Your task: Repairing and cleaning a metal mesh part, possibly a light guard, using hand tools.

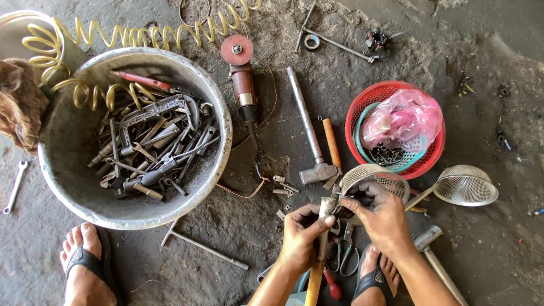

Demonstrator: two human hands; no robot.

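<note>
While a large metal basin of wrenches and tools sits toward the floor's left edge, a person's left hand closes around the top of a wooden-handled tool held upright near the floor's bottom edge. The right hand pinches its fingers together at the tool's metal head, just below a wire-mesh strainer. A hammer, an angle grinder and a red basket lie beyond.
</note>
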